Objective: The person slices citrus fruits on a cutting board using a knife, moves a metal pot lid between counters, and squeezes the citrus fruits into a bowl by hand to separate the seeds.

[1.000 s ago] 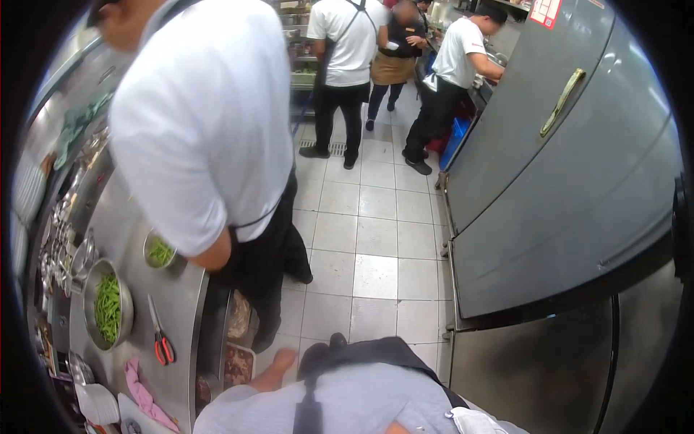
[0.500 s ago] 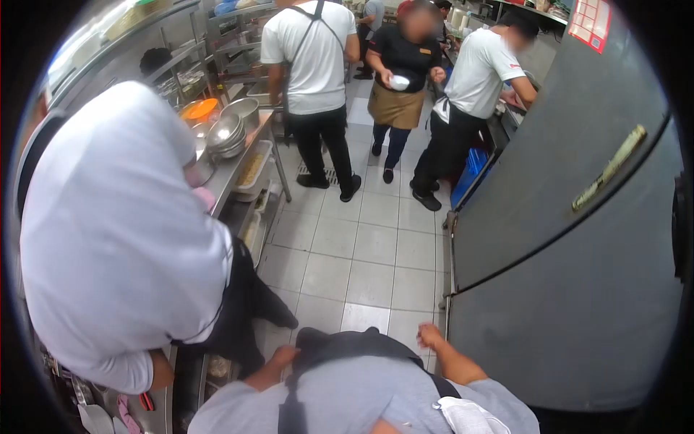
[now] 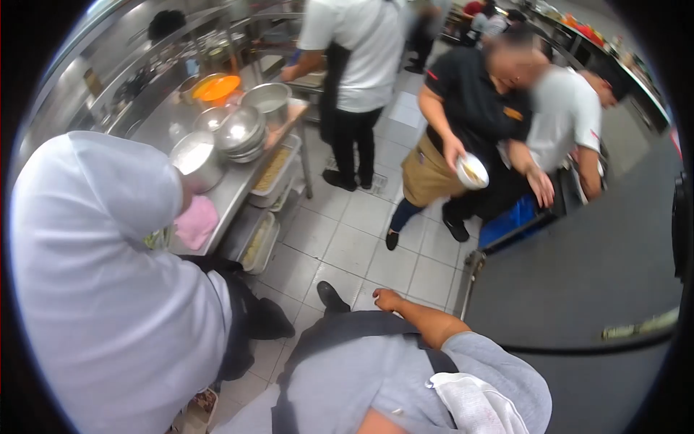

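My right hand (image 3: 388, 299) hangs in front of my body over the tiled floor (image 3: 347, 239), its fingers loosely curled; whether anything is in them is too small to tell. My left hand is out of sight. A dark apron (image 3: 354, 329) covers my front, and a white cloth (image 3: 477, 405) lies near my right shoulder. Just ahead, a person in black (image 3: 470, 94) holds a small white bowl (image 3: 473, 172) with some food in it.
At my left stands a person in white (image 3: 108, 275) beside a steel counter (image 3: 235, 181) with stacked metal bowls (image 3: 242, 132), an orange bowl (image 3: 216, 88) and a pink cloth (image 3: 196, 223). A grey refrigerator (image 3: 578, 267) is on the right. Two more people in white work ahead.
The view has turned and moved forward along the aisle. The person with the white bowl is nearer. My left hand has gone out of view; my right hand has swung forward and inward.
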Demonstrator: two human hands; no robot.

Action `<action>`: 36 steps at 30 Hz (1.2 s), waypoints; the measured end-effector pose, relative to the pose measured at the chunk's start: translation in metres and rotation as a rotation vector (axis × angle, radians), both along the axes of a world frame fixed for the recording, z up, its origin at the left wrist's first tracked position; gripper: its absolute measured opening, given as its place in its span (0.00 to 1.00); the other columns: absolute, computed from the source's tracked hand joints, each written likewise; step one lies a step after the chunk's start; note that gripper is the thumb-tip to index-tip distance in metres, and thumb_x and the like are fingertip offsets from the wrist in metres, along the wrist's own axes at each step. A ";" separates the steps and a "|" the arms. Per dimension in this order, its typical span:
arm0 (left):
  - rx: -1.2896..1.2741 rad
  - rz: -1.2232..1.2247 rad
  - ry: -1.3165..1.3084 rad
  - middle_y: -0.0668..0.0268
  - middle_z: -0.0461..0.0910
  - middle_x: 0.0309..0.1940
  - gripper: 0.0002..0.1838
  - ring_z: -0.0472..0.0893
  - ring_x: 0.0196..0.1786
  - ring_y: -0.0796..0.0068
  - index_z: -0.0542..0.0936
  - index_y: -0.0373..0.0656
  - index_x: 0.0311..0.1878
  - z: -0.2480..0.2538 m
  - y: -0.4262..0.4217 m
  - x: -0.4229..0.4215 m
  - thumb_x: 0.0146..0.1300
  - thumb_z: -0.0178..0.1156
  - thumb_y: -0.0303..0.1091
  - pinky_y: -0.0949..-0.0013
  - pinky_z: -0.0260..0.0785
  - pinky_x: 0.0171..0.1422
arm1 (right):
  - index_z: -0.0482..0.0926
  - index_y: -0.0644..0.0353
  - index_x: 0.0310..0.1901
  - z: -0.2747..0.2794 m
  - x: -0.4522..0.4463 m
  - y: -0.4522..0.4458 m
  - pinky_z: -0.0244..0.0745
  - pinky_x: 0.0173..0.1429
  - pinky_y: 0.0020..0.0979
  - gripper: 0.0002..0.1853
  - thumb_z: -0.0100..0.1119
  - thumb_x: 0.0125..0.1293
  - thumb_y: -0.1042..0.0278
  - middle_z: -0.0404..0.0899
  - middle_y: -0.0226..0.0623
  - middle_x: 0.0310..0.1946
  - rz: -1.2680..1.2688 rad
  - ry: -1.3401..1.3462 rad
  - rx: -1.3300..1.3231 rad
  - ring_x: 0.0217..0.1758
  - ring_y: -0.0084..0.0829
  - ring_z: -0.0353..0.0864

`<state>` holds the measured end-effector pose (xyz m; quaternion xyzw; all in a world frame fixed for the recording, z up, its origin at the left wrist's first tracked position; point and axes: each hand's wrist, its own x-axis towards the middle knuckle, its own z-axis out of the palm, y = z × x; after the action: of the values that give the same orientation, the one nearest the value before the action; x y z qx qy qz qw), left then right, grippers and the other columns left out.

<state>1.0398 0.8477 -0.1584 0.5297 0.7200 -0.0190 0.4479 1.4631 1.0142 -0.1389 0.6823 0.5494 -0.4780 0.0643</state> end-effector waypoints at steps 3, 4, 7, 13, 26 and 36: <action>0.051 0.183 -0.028 0.61 0.84 0.35 0.11 0.82 0.36 0.66 0.84 0.42 0.40 0.000 0.069 0.006 0.70 0.58 0.38 0.61 0.71 0.37 | 0.82 0.55 0.62 -0.002 -0.023 0.066 0.77 0.66 0.47 0.25 0.60 0.61 0.66 0.86 0.53 0.54 0.337 0.134 -0.003 0.62 0.48 0.84; 0.070 0.251 -0.047 0.62 0.84 0.35 0.11 0.81 0.35 0.68 0.84 0.42 0.40 -0.005 0.093 0.008 0.70 0.59 0.38 0.62 0.71 0.36 | 0.82 0.55 0.63 -0.006 -0.023 0.094 0.75 0.69 0.48 0.25 0.60 0.62 0.66 0.86 0.53 0.55 0.404 0.163 -0.062 0.64 0.48 0.83; 0.092 0.504 -0.203 0.65 0.83 0.34 0.10 0.80 0.34 0.73 0.83 0.42 0.40 -0.004 0.165 0.018 0.70 0.59 0.38 0.65 0.70 0.34 | 0.82 0.54 0.61 -0.027 -0.020 0.162 0.80 0.59 0.44 0.23 0.62 0.64 0.61 0.87 0.50 0.50 0.472 -0.016 0.097 0.55 0.47 0.87; 0.016 0.766 -0.748 0.63 0.86 0.50 0.23 0.84 0.49 0.71 0.82 0.41 0.64 -0.001 0.299 0.059 0.74 0.62 0.45 0.68 0.76 0.55 | 0.79 0.54 0.63 0.003 -0.024 0.298 0.82 0.31 0.38 0.23 0.60 0.65 0.66 0.86 0.38 0.36 0.102 0.073 -0.102 0.29 0.33 0.86; 0.021 0.676 -0.362 0.51 0.87 0.55 0.20 0.86 0.57 0.60 0.83 0.37 0.61 0.013 0.462 0.107 0.69 0.63 0.34 0.64 0.77 0.61 | 0.84 0.59 0.57 -0.064 0.099 0.575 0.82 0.60 0.44 0.20 0.58 0.63 0.68 0.87 0.53 0.50 0.563 -0.057 0.003 0.51 0.49 0.89; 0.219 0.737 -0.409 0.50 0.88 0.45 0.16 0.86 0.49 0.48 0.87 0.38 0.46 -0.006 0.574 0.207 0.63 0.62 0.41 0.57 0.78 0.56 | 0.82 0.53 0.61 -0.006 0.023 0.858 0.77 0.65 0.46 0.22 0.62 0.64 0.64 0.87 0.49 0.54 0.406 0.016 0.306 0.60 0.51 0.84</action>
<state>1.2470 1.4216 -0.1644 0.2747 0.7552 0.3239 0.4992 1.4861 1.8724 -0.1447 0.5560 0.7416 -0.3719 0.0509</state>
